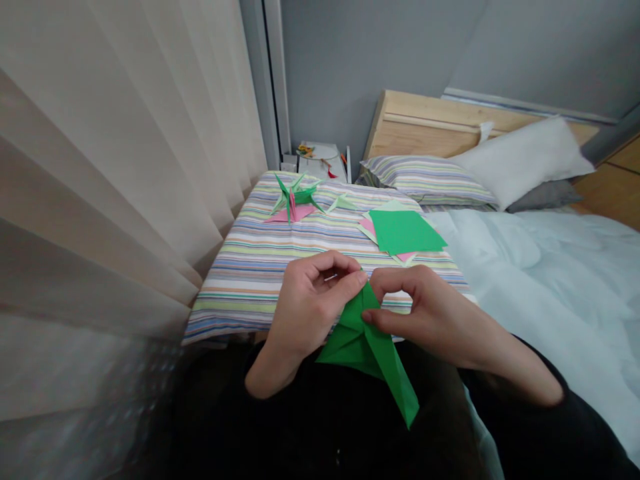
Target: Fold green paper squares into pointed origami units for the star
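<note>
A partly folded sheet of green origami paper [367,343] is held up in front of my body, its creases showing and one long flap pointing down to the right. My left hand [315,300] pinches its top corner between thumb and fingers. On the right edge, just below that corner, my right hand [425,307] grips the paper with its thumb in front; the fingertips behind are hidden. Beyond my hands, a stack of square paper [407,231] with green on top and pink and pale green beneath lies on the striped cloth [250,267].
Folded paper cranes [299,195] in green, pale green and pink stand at the far left of the cloth. A pale curtain [125,167] hangs close on the left. To the right is a bed [550,280] with pillows [530,157]. A white stand [325,160] holds small items behind.
</note>
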Motion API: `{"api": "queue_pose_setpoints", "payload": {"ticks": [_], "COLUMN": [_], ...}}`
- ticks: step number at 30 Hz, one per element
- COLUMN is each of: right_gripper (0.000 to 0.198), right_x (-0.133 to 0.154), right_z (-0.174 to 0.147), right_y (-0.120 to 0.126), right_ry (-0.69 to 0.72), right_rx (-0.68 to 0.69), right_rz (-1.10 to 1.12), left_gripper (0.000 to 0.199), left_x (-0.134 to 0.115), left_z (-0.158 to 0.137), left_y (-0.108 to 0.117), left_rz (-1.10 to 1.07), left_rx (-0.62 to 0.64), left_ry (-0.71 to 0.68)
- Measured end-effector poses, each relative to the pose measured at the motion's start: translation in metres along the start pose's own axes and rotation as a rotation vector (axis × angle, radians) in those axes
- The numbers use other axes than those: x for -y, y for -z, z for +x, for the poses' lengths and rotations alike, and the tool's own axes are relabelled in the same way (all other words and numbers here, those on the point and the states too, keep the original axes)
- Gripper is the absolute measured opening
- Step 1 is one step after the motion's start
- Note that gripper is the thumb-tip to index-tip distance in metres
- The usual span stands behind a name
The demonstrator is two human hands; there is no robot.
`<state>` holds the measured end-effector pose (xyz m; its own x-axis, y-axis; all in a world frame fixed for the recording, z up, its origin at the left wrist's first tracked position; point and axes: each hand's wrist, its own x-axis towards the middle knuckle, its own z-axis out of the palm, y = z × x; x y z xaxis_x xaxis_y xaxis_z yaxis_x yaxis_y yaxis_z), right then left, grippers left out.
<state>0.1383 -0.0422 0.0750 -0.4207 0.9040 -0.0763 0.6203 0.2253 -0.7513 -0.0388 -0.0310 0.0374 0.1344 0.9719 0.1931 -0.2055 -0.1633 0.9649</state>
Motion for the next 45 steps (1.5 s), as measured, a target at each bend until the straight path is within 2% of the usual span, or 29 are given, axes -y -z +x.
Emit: {"api": "queue_pose_setpoints", "payload": {"ticks": [6, 8, 12, 14, 15, 17, 18, 20, 22, 23, 25, 28, 35, 37, 40, 42, 45], "right_gripper": [0.019, 0.020, 0.020, 0.018, 0.018, 0.017, 0.017, 0.017, 0.019, 0.020, 0.019, 0.016, 0.013, 0.013, 0.015, 0.018, 0.022], "right_x": [-0.003, -0.007, -0.015, -0.016, -0.016, -0.016, -0.016, -0.016, -0.017, -0.017, -0.016, -0.014, -0.010, -0.012, -0.013, -0.012, -0.008], "right_z": [-0.003, -0.003, -0.003, -0.004, -0.004, -0.005, -0.005, -0.005, -0.005, -0.005, -0.007, -0.009, -0.011, -0.010, -0.010, -0.011, -0.012], "right_y": [-0.002, -0.001, 0.002, 0.003, 0.003, 0.003, 0.003, 0.003, 0.002, 0.002, 0.001, 0.000, 0.000, 0.000, -0.001, -0.001, 0.000], "right_ry": [0.040, 0.083, 0.115, 0.098, 0.090, 0.089, 0.099, 0.137, 0.174, 0.188, 0.209, 0.233, 0.211, 0.210, 0.184, 0.167, 0.152], "right_rx": [-0.034, -0.138, -0.352, -0.398, -0.404, -0.405, -0.411, -0.454, -0.518, -0.543, -0.567, -0.592, -0.633, -0.621, -0.588, -0.565, -0.534], "right_rz": [0.063, 0.121, 0.225, 0.246, 0.245, 0.224, 0.205, 0.153, 0.098, 0.078, 0.062, 0.064, 0.067, 0.100, 0.166, 0.207, 0.247], "left_gripper": [0.014, 0.023, 0.030, 0.036, 0.037, 0.036, 0.037, 0.038, 0.031, 0.026, 0.019, 0.019, 0.016, 0.014, 0.010, 0.016, 0.035], "left_x": [0.008, 0.006, -0.003, -0.004, -0.003, -0.003, -0.003, -0.004, -0.007, -0.009, -0.010, -0.007, 0.001, -0.001, -0.004, -0.005, -0.006], "left_z": [0.004, 0.004, 0.000, -0.002, -0.003, -0.004, -0.005, -0.007, -0.010, -0.011, -0.014, -0.014, -0.008, -0.008, -0.009, -0.010, -0.011], "left_y": [0.011, 0.018, 0.024, 0.022, 0.020, 0.015, 0.013, 0.010, 0.009, 0.008, 0.007, 0.005, 0.003, 0.004, 0.004, 0.005, 0.007], "left_rz": [0.015, -0.005, 0.027, 0.104, 0.156, 0.293, 0.381, 0.586, 0.803, 0.884, 0.953, 0.885, 0.792, 0.803, 0.822, 0.795, 0.712], "left_rx": [-0.100, 0.008, 0.337, 0.420, 0.423, 0.347, 0.276, 0.087, -0.063, -0.086, -0.031, 0.067, 0.047, 0.014, -0.101, -0.128, -0.071], "left_ry": [-0.127, -0.107, -0.005, 0.032, 0.027, -0.071, -0.169, -0.428, -0.662, -0.731, -0.792, -0.780, -0.796, -0.802, -0.786, -0.742, -0.605]}}
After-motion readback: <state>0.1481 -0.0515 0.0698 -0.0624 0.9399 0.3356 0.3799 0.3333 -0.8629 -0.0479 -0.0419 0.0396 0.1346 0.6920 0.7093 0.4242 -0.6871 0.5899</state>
